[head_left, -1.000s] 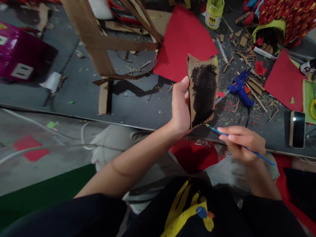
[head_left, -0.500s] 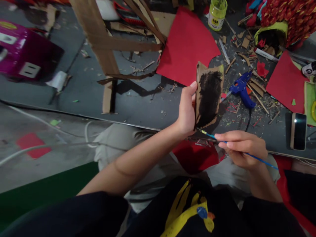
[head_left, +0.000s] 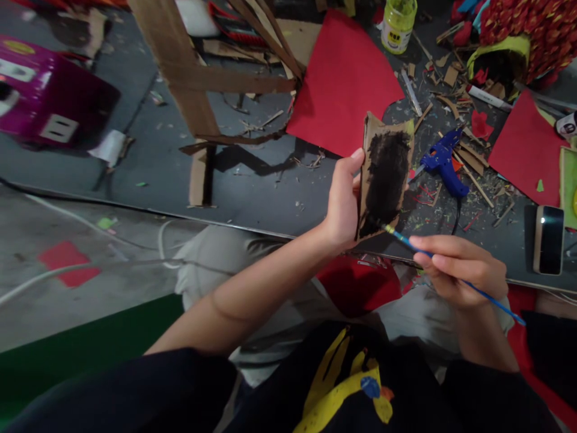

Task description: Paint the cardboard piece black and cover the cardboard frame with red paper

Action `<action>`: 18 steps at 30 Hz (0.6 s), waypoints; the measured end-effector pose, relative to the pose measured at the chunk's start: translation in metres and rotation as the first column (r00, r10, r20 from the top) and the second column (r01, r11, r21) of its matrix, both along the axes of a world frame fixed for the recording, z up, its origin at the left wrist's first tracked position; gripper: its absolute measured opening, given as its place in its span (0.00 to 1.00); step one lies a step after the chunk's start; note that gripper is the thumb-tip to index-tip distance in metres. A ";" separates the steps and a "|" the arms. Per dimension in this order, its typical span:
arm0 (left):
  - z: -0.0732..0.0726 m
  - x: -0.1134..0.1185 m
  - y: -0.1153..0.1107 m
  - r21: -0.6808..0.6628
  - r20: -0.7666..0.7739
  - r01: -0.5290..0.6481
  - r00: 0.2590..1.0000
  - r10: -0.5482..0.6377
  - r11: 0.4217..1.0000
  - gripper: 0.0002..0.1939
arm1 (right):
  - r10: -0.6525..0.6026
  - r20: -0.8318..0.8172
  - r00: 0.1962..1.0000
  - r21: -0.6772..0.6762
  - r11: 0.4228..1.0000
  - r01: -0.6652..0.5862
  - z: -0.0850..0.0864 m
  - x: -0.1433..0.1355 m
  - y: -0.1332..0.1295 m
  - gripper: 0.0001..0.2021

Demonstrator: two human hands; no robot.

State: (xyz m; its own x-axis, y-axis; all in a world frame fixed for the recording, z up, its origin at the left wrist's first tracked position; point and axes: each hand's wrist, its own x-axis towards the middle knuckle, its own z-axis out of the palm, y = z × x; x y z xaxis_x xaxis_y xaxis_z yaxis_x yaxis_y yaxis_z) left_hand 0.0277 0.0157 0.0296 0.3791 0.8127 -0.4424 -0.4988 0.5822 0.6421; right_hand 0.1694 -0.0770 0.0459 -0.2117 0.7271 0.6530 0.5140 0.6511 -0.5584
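Observation:
My left hand (head_left: 345,201) grips a small cardboard piece (head_left: 387,174) by its left edge, thumb along the side and the other fingers hidden behind it. Black paint covers most of the cardboard's face, with bare brown left around the edges. Between the thumb and fingers of my right hand (head_left: 462,270) is a thin blue paintbrush (head_left: 406,240). The brush tip touches the black area near the cardboard's lower end. Just right of the cardboard, a blue glue gun (head_left: 444,162) lies on the grey table (head_left: 261,210).
Red sheets (head_left: 342,84) lie behind and right of the cardboard. A cardboard frame (head_left: 184,78) stands left, near a purple box (head_left: 49,96). At the back is a yellow jar (head_left: 399,27); a phone (head_left: 549,240) lies at the right edge. Scraps litter the table.
The brush tip has moved from the cardboard's bottom left corner up and right onto the black area. My right hand has shifted slightly right; my left hand keeps its hold.

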 end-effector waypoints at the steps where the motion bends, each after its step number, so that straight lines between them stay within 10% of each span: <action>1: 0.000 0.000 0.000 -0.003 -0.013 -0.001 1.000 0.001 1.000 0.29 | -0.038 0.008 0.999 0.046 0.998 0.038 0.000 0.000 0.001 0.13; 8: -0.004 -0.001 -0.001 0.023 -0.010 0.024 1.000 -0.024 0.999 0.29 | 0.137 0.009 0.990 -0.140 0.981 -0.135 0.007 0.000 0.001 0.09; 13: -0.001 -0.001 0.000 -0.053 0.046 0.018 0.999 -0.016 0.998 0.28 | -0.055 -0.008 0.998 -0.041 0.998 0.054 0.004 0.003 0.000 0.12; 18: 0.000 -0.001 0.000 0.000 0.022 0.024 0.999 -0.024 1.000 0.31 | 0.125 0.005 0.992 -0.147 0.982 -0.123 0.003 0.003 0.001 0.09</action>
